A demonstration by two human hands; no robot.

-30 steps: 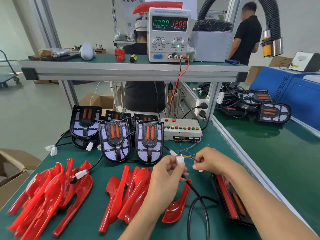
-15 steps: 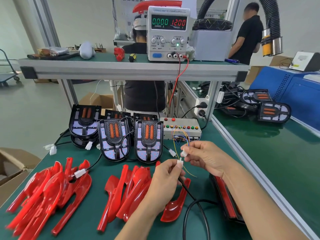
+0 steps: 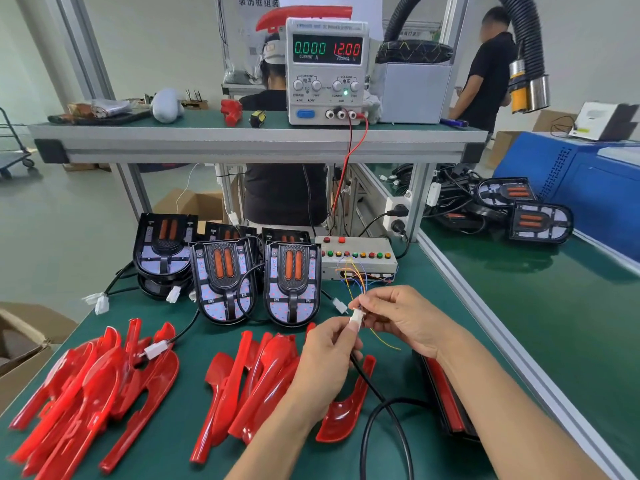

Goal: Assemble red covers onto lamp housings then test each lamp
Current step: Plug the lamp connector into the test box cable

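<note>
My left hand (image 3: 325,362) pinches a white plug (image 3: 356,318) on the end of a black cable (image 3: 384,407). That cable runs down to an assembled lamp (image 3: 446,396) with a red cover, lying under my right forearm. My right hand (image 3: 398,317) pinches the tester's white connector with thin coloured wires (image 3: 353,275), pressed against the plug. The wires lead to the grey test box (image 3: 356,254). Red covers lie in two heaps, one at the left (image 3: 86,393) and one in the middle (image 3: 252,379). Bare lamp housings (image 3: 225,278) stand in a row behind them.
A power supply (image 3: 325,71) on the upper shelf reads 0.000 A and 12.00 V. More housings (image 3: 540,220) lie on the right bench beyond an aluminium rail (image 3: 485,306). A cardboard box (image 3: 24,341) stands at the left edge. Two people stand behind the bench.
Both hands have risen slightly and drawn together. The plug and the tester connector, apart half a second ago, now touch. The current reading stays at 0.000.
</note>
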